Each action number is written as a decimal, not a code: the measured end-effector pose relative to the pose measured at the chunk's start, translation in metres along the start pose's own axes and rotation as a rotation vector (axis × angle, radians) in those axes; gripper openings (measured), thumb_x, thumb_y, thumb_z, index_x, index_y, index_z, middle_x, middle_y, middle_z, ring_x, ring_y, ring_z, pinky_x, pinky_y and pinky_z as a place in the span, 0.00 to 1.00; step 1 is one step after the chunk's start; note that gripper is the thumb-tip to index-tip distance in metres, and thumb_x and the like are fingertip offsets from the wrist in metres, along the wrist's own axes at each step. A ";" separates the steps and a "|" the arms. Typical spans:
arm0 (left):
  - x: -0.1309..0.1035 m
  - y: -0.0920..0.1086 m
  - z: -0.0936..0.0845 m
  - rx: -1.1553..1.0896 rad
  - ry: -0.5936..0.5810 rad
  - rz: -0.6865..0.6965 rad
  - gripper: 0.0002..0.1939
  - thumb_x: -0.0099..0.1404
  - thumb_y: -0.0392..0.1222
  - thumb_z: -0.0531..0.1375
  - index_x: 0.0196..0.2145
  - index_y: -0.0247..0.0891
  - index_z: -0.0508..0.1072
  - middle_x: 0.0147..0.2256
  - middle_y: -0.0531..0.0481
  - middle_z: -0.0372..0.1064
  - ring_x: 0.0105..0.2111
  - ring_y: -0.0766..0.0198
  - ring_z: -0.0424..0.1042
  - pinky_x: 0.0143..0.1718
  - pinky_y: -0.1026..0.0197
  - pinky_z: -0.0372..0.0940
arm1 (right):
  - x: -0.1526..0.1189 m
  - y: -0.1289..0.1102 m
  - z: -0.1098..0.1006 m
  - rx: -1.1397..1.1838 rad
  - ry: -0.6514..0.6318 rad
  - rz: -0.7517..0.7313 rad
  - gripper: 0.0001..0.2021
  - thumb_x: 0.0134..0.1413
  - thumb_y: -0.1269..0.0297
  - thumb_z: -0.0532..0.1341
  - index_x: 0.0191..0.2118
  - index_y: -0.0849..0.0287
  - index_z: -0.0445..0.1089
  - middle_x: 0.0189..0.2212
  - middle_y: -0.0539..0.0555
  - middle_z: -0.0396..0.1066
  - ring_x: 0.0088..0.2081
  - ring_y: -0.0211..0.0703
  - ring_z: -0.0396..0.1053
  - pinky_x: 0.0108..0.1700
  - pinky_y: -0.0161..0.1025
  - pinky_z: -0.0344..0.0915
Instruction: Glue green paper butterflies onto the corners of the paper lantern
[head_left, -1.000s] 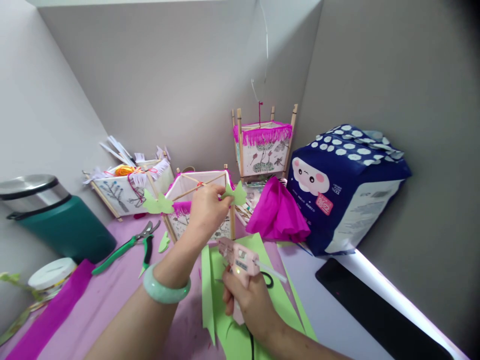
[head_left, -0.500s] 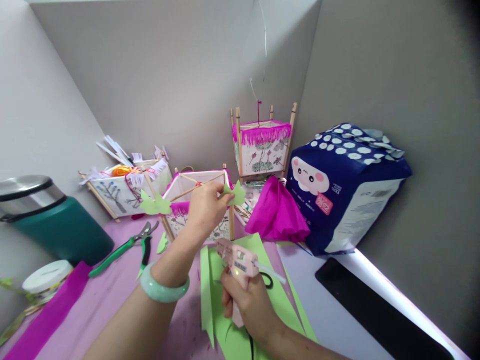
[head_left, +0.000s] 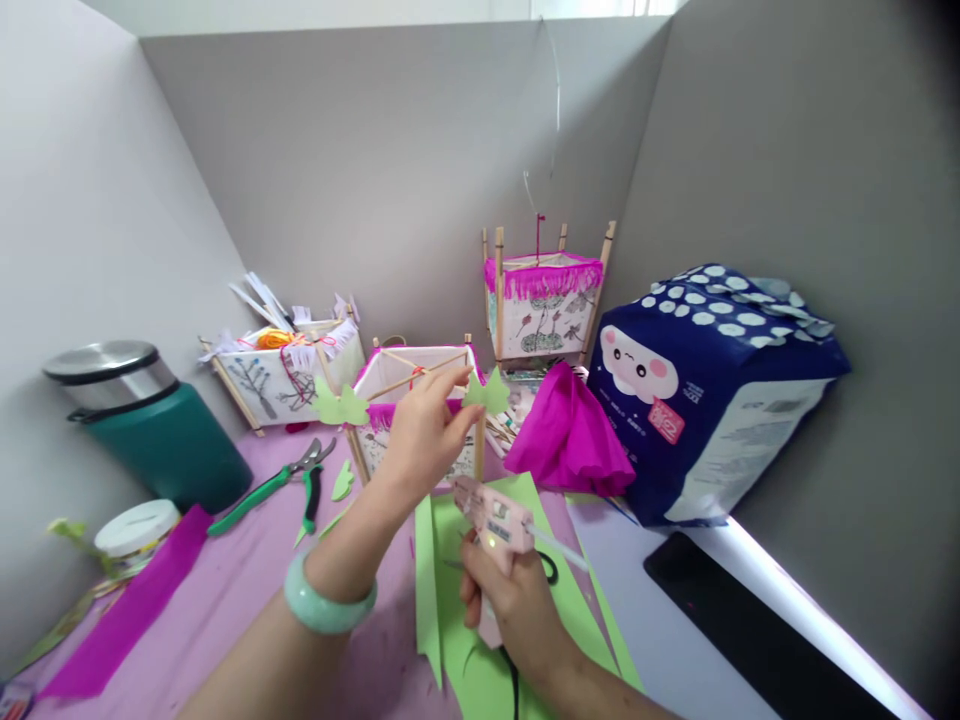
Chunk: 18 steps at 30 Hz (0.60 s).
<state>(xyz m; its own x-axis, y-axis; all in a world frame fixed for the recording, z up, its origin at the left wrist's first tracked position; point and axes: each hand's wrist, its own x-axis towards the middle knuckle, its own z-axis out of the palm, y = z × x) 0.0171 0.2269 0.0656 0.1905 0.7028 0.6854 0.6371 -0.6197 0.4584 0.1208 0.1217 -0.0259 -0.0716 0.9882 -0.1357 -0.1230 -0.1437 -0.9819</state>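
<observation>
My left hand (head_left: 431,425), with a pale green bangle on the wrist, reaches over a wooden-framed paper lantern (head_left: 367,455) edged in magenta. Its thumb and fingers are apart, beside a light green paper butterfly (head_left: 491,394) on the lantern's right post. A second green butterfly (head_left: 340,403) sits on the left post. Lower down, my right hand (head_left: 517,605) is wrapped round the handle of a pink hot glue gun (head_left: 495,520). A glue stick (head_left: 559,547) sticks out of its back end. Green paper (head_left: 450,590) lies underneath, with scissors (head_left: 550,568) partly hidden by the right hand.
Two more lanterns stand behind: one with magenta fringe (head_left: 544,325), one with white fringe (head_left: 262,385). Green-handled pruning shears (head_left: 255,500) and a teal bottle (head_left: 169,445) are at left. Magenta crepe paper (head_left: 566,440), a blue package (head_left: 705,420) and a black phone-like slab (head_left: 750,620) are at right.
My left fingers have parted from the right-hand butterfly, which stays at the post. The glue gun remains in my right hand. The view has shifted, so things appear further right and slightly lower.
</observation>
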 end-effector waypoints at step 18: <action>-0.070 -0.094 -0.073 0.150 0.000 -0.584 0.19 0.56 0.53 0.59 0.40 0.38 0.68 0.27 0.53 0.68 0.23 0.63 0.67 0.27 0.61 0.59 | -0.002 0.007 0.002 -0.021 0.038 -0.039 0.15 0.52 0.52 0.60 0.28 0.60 0.65 0.13 0.46 0.62 0.16 0.34 0.58 0.20 0.31 0.55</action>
<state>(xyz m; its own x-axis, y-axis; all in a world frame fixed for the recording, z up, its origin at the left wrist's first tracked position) -0.1101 0.2103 0.0159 -0.2228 0.9122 0.3439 0.7350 -0.0746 0.6740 0.1180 0.1182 -0.0324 -0.0290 0.9944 -0.1016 -0.1042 -0.1041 -0.9891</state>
